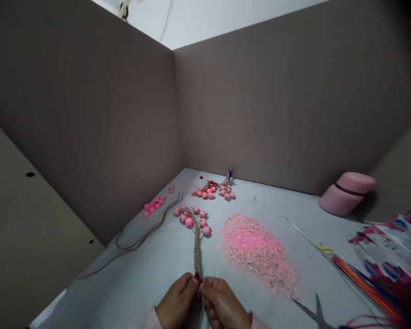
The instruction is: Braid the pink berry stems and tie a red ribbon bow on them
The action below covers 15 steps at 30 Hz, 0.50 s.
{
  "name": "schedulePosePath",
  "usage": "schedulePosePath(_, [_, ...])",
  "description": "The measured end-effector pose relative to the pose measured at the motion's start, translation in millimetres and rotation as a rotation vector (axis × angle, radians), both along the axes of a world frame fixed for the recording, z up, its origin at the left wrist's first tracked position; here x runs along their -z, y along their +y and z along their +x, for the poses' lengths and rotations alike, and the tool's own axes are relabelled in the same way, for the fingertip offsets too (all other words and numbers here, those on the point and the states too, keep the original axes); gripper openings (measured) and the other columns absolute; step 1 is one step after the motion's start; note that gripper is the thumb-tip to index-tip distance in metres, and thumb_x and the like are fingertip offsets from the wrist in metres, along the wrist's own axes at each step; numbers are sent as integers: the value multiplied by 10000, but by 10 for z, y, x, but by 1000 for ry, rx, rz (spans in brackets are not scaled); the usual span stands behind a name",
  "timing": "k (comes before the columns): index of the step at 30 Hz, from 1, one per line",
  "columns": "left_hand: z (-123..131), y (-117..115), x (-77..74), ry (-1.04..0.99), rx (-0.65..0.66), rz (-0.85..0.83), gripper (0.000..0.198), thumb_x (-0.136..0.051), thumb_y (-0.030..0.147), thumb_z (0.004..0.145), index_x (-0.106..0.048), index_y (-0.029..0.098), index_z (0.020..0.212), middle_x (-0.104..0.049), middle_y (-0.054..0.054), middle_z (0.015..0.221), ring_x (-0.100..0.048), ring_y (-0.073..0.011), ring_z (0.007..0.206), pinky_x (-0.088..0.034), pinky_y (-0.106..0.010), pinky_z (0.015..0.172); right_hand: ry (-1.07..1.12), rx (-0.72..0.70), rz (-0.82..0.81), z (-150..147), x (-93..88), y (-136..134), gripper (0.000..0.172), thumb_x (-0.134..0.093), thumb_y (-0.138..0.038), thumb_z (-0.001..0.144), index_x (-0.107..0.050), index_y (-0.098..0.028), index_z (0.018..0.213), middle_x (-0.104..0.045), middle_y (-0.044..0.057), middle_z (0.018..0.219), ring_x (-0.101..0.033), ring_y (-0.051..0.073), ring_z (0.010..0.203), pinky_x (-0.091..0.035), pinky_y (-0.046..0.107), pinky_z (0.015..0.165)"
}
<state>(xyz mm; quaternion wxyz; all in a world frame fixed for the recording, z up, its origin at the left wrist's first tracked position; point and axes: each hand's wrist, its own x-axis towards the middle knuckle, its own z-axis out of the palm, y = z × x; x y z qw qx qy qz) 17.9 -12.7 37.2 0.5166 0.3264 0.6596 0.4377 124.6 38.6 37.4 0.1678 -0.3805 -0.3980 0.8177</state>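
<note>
Glitter (256, 251) beside the braided jute (196, 246)

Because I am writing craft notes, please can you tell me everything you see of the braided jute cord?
The braided jute cord is a tan, fibrous plait on the pale tabletop, running straight away from the person. Round pink beads cluster at its far end, one brighter. The left hand and right hand pinch its near end, beside a small red piece.

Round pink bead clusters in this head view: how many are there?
3. One cluster tops the jute braid held by the left hand and right hand; two more sit further back: one red-threaded cluster, one purple-tipped cluster.
</note>
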Motion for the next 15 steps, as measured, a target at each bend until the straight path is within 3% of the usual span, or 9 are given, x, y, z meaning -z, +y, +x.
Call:
schedulePosePath(4, [-70,-103,-109,124,25,56,353,-463,487,753,-551,158,662,-473,58,524,-411,-101,507,-321,-226,507,30,43,11,-15,37,-34,338,-628,-475,515,-449,-190,538,-241,-142,308,-114,17,309,-8,222,363])
schedulePosePath(9, [-84,-117,-341,526,122,36,233,-470,267,765,-665,158,699,-662,-16,661,-574,-165,658,-382,-242,606,72,93,45,-18,77,-56,331,-640,-460,512,-455,-185,523,-265,-126,327,-151,29,342,-35,225,392])
schedulePosePath(13, [-14,-152,-439,935,183,82,235,-430,187,783,-659,164,738,-673,-62,771,-588,-203,771,-397,-288,702,64,104,53,-28,110,-66,306,-624,-446,520,-471,-182,532,-267,-126,328,-147,33,343,-37,230,399])
schedulePosePath(15, [1,-162,-442,1041,238,125,236,-420,198,801,-650,169,757,-663,-69,797,-578,-213,801,-397,-306,725,58,103,52,-33,124,-68,298,-618,-443,521,-468,-186,537,-276,-123,331,-149,35,342,-37,229,401])
